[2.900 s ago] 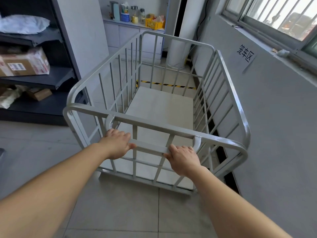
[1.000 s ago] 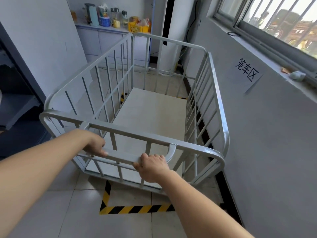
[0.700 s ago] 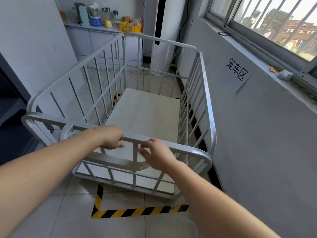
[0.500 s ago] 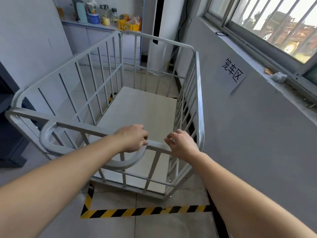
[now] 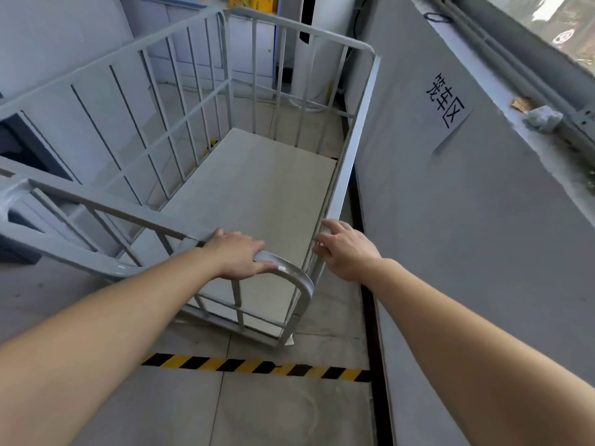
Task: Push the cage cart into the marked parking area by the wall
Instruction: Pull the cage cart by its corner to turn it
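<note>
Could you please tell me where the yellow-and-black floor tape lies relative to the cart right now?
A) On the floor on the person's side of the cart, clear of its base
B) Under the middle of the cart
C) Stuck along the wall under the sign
A: the tape runs across the floor tiles nearer the person than the cart, with bare floor showing between the tape and the cart's near bottom frame.

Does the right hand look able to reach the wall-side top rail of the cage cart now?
Probably yes. The right hand is open right beside the wall-side top rail of the cage cart, and nothing stands between them.
</note>
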### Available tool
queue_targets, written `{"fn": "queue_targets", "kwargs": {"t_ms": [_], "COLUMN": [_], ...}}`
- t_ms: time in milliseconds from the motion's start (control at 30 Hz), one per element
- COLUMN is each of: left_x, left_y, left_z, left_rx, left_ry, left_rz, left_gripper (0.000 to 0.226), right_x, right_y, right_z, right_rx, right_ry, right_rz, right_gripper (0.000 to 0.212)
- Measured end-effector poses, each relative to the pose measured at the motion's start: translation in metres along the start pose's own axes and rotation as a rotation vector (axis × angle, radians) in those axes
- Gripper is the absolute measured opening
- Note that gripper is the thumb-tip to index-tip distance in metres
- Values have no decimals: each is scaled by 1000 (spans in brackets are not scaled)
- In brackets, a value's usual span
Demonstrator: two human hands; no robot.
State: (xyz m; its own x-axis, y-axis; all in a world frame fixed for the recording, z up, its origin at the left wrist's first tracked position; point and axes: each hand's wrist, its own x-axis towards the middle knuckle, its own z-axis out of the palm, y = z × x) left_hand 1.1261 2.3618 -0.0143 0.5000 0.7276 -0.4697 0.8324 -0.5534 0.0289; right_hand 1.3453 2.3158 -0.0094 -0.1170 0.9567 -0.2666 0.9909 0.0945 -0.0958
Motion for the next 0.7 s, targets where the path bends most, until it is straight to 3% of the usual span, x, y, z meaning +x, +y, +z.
{"fn": "queue_targets", "kwargs": {"t_ms": [367,600,700], "left_x": [5,3,3], "left_y": [15,14,11], "left_z": [-12,-10,-8], "left_rx": [-90,-130,-118], "left_ry": [-233,-245,-236], "left_rz": [-120,-100,-122], "left_gripper": [87,65,86], "right_x": [17,28,33], "right_y": [22,29,29], "right_z": [-4,-14,-16], "right_rx": [-176,-304,-335], "right_ry": [-107,-79,-86], "right_rz": [-173,-250,-300], "right_gripper": [54,59,52]}}
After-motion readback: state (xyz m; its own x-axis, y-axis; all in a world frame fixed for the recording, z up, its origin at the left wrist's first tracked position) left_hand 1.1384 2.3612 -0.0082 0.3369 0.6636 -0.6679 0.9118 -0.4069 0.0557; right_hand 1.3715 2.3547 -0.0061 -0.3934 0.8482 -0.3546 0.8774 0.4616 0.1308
